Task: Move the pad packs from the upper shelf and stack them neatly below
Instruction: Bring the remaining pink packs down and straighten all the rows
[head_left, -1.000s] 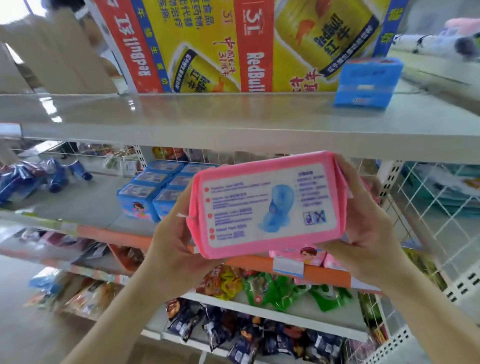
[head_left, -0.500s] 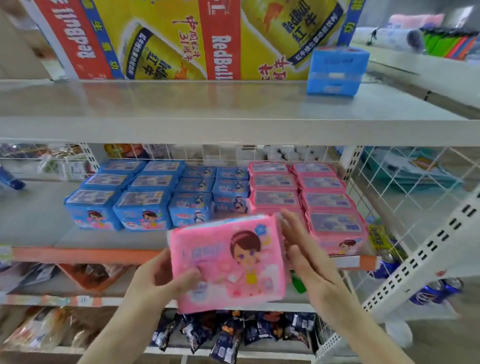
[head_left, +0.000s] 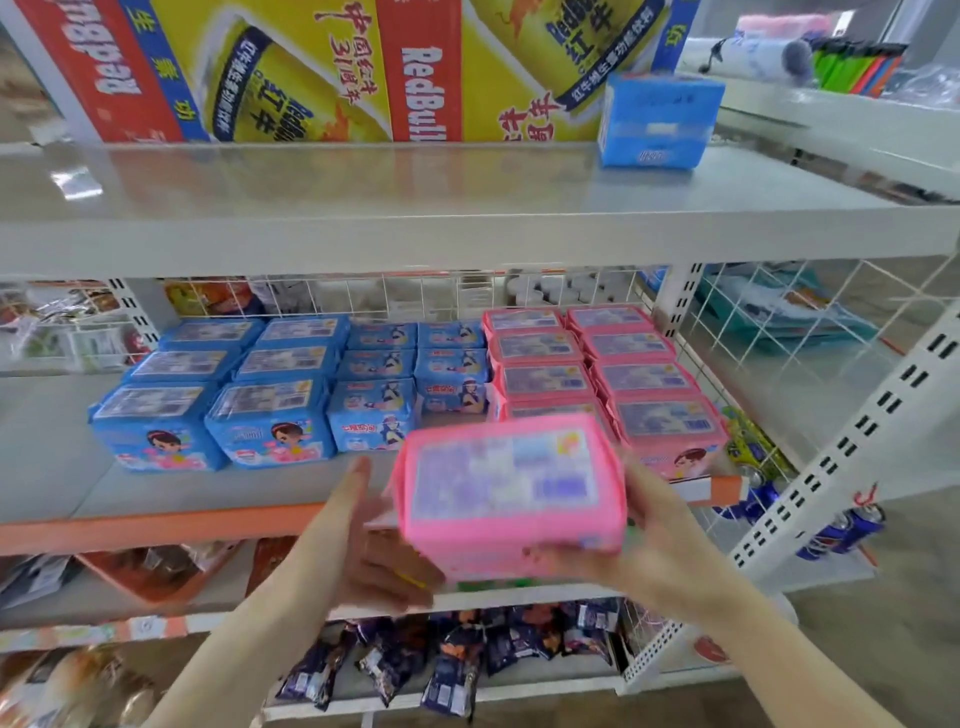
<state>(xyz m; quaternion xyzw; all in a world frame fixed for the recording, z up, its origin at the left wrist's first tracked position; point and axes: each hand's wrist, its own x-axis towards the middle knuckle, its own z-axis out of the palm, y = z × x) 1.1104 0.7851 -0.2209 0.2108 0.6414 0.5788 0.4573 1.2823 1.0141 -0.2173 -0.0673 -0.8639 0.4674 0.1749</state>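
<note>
Before the lower grey metal shelf, left hand and right hand grip a soft pink rectangular pad pack between them.

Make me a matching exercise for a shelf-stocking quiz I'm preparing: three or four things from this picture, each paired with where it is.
Things:
1. pink pack
2. lone blue pack
3. blue pack rows
4. dark snack bags

Places:
A. left part of the middle shelf
B. upper shelf, by the Red Bull carton
C. bottom shelf
D. between the left hand and right hand

Pairs: 1-D, 2-B, 3-A, 4-C
</note>
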